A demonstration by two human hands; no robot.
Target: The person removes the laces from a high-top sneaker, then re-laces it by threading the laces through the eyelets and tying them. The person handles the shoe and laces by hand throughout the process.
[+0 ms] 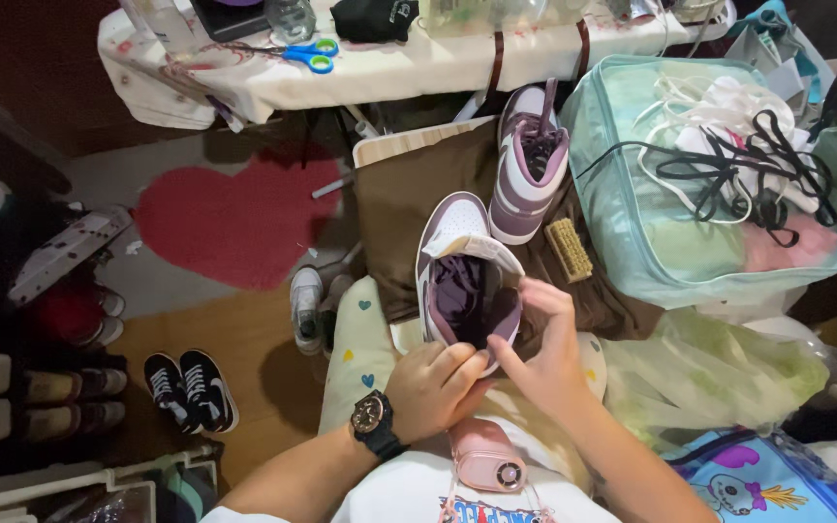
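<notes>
Centrally, a purple and white sneaker (462, 276) is held on the lap, toe pointing away, over a brown cloth (404, 208). The heel end of the sneaker is gripped by the left hand (435, 385), whose fingers (457, 363) are curled together around the rim of the collar; a dark wristwatch (372, 422) is worn on that wrist. The right hand (542, 353) is placed at the sneaker's right side, with the fingertips (533, 288) bent over the collar edge and the thumb pressed near the heel beside the left knuckles. The tongue is pulled up, so the dark purple lining is exposed.

A second purple and white sneaker (527, 165) is laid just beyond, partly unlaced, with a small bristle brush (569, 249) beside it on the cloth. To the right, a pale green see-through bag (709, 208) is seen, topped with tangled black and white laces (738, 155). Blue and green scissors (310, 53) are set on the white-covered table (380, 73) at the top. A red heart-shaped rug (239, 223) is spread on the floor, and a pair of black sneakers (191, 389) is parked at the lower left. A small pink fan (486, 457) is hung at the chest.
</notes>
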